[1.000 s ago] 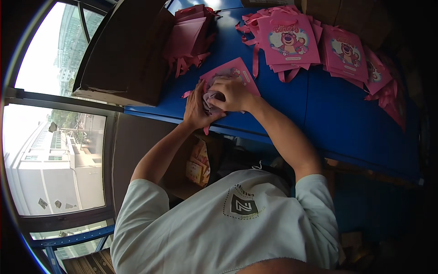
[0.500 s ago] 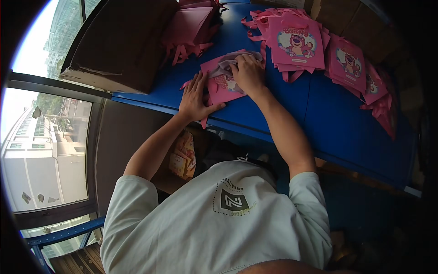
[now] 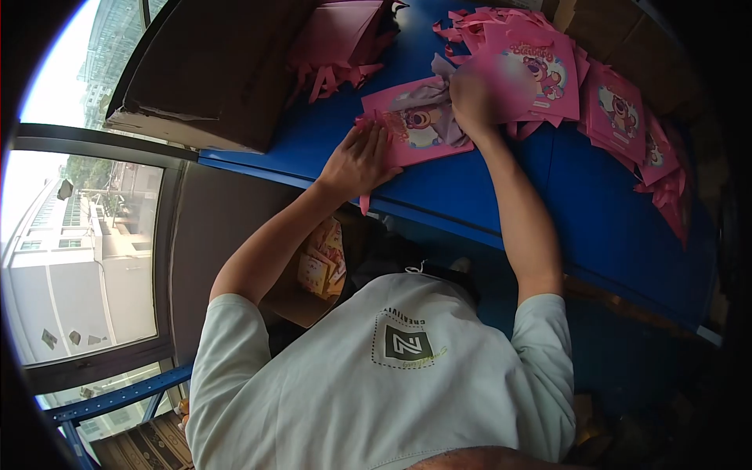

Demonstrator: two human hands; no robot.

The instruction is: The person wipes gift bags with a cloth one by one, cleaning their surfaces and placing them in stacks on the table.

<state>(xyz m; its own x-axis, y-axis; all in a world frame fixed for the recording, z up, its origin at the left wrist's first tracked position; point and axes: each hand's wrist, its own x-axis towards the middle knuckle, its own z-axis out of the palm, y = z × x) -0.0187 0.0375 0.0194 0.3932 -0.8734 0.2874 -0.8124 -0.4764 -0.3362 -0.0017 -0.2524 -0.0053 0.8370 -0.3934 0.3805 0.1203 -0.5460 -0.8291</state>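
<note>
Gift bag point(image 3: 417, 139), pink and bear-printed, is lying flat on the blue table point(image 3: 607, 200) near its front edge. Left hand point(image 3: 359, 160), fingers extended and thumb out, is resting on the bag's left end. Right hand point(image 3: 473, 100) is gripping bunched grey cloth point(image 3: 428, 95) at the right end; blur is hiding its fingertips. Stacked pink bags point(image 3: 544, 74) are lying just beyond. Cardboard box point(image 3: 204, 74) is standing far left.

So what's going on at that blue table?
A person has a flat pink paper gift bag with a bear print on the smooth blue table. Their left hand rests at one end; their right hand, blurred, holds a crumpled greyish-purple cloth partly covering the print. More pink bags lie piled to the right.
</note>
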